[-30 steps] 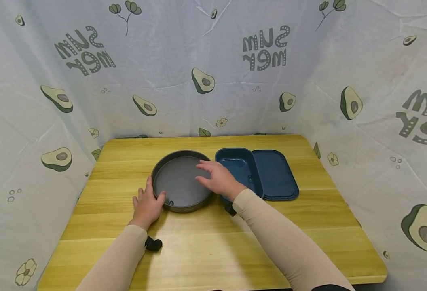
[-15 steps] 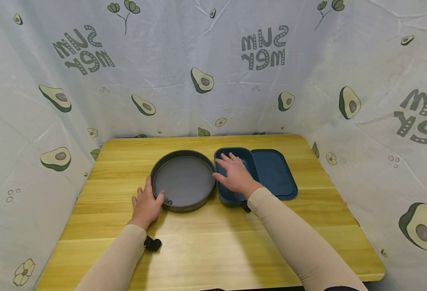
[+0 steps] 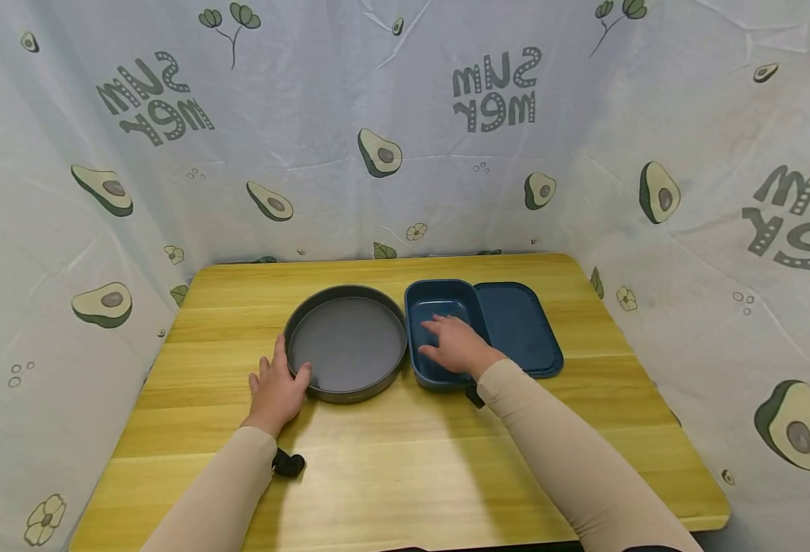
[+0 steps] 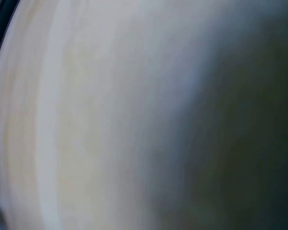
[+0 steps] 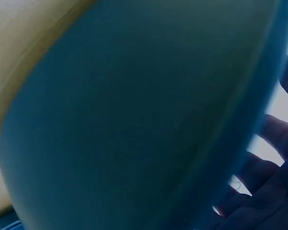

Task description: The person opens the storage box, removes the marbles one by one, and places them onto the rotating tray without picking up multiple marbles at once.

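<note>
A round dark grey cake pan [image 3: 350, 345] lies on the table. My left hand [image 3: 277, 395] rests against its near-left rim, with the index finger along the outside and the thumb at the edge. To the right, a deep blue rectangular container [image 3: 439, 295] stands close beside the pan. My right hand [image 3: 456, 345] reaches down over its inside, fingers extended and spread, hiding part of its floor. In the right wrist view the container's outer wall [image 5: 125, 120] fills most of the picture, with the fingers [image 5: 278, 136] beyond its rim. The left wrist view is blurred.
A flat blue lid [image 3: 522, 330] lies right of the container, partly behind its side. All stand on a yellow wooden table [image 3: 377, 475]. A white avocado-print cloth [image 3: 329, 184] encloses the back and sides.
My right hand has moved right from over the pan and come down into the blue container. A small dark spot by my left thumb no longer shows. My left hand has stayed put.
</note>
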A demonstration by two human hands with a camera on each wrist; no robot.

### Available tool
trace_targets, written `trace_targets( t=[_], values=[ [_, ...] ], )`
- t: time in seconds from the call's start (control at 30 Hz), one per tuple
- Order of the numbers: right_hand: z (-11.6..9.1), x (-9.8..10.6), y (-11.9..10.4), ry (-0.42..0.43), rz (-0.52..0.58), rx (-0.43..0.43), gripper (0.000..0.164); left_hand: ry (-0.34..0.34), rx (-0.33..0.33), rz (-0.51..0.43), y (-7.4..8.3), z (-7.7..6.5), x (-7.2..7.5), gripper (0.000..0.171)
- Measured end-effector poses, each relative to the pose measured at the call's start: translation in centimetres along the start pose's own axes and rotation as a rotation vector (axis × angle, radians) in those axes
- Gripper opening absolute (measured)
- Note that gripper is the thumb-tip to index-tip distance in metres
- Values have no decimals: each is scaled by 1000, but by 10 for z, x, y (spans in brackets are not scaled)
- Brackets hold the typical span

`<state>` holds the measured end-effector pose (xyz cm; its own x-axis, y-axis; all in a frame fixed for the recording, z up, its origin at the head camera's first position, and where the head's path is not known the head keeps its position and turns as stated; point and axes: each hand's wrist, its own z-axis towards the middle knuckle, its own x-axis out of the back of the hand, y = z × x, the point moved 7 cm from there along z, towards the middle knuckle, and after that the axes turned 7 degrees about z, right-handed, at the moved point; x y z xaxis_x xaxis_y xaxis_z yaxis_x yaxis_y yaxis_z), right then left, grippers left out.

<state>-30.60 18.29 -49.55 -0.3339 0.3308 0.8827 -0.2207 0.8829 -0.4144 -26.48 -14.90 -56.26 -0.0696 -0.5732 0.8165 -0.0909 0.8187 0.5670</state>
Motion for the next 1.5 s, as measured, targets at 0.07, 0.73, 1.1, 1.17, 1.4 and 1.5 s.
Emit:
trace_targets(
  t=[0.07,0.73,1.1,1.17,1.4,1.5],
  values=[
    [0,-4,1,-34,23,-6,62,0,0,-2,-1,0,0,85],
    [7,-36,1,-205,4,32,31,2,-1,-3,-1,1,0,85],
    [9,-40,-3,-209,-58,61,19,-1,-3,-11,-2,2,0,85],
    [10,-40,-3,-208,-64,62,16,-1,-3,-11,-2,2,0,85],
    [9,-38,-3,-205,-57,73,13,-1,-2,-13,-2,2,1,84],
    [9,-38,-3,-203,-60,84,14,0,-2,-13,-2,3,0,84]
  ],
)
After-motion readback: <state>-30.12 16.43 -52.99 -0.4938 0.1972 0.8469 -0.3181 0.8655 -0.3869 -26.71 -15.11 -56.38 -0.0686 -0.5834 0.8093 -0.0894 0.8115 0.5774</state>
